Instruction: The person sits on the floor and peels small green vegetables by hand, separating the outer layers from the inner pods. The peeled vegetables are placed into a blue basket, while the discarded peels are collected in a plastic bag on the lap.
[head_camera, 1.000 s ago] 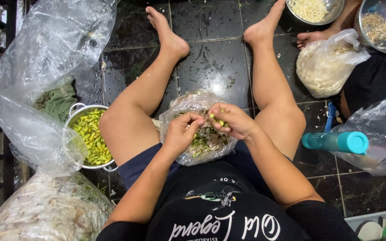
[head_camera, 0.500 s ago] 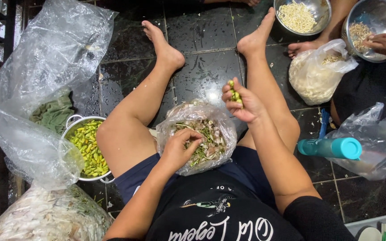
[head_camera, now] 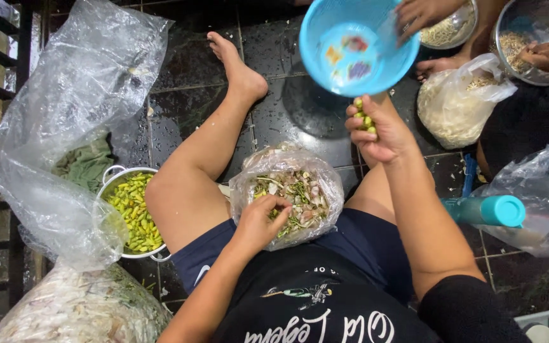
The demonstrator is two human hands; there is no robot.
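Observation:
I sit on a dark tiled floor with a clear plastic bag of stems and scraps (head_camera: 297, 194) between my thighs. My left hand (head_camera: 262, 222) rests at the near rim of that bag, fingers bent into its contents. My right hand (head_camera: 376, 130) is raised in front of me, shut on a small bunch of green chillies (head_camera: 365, 119). Just above it another person's hand (head_camera: 424, 14) holds out a blue plastic colander (head_camera: 357, 44), tilted toward me.
A metal pot of green chillies (head_camera: 128, 213) stands by my left thigh under a big clear plastic bag (head_camera: 71, 108). A full bag of husks (head_camera: 77, 308) lies near left. A teal-capped bottle (head_camera: 487, 209), another bag (head_camera: 455, 105) and metal bowls (head_camera: 528, 38) stand right.
My right hand rose from the scrap bag to the right with chillies in it. A blue colander came in from the top, held by another person. My left hand stayed at the bag.

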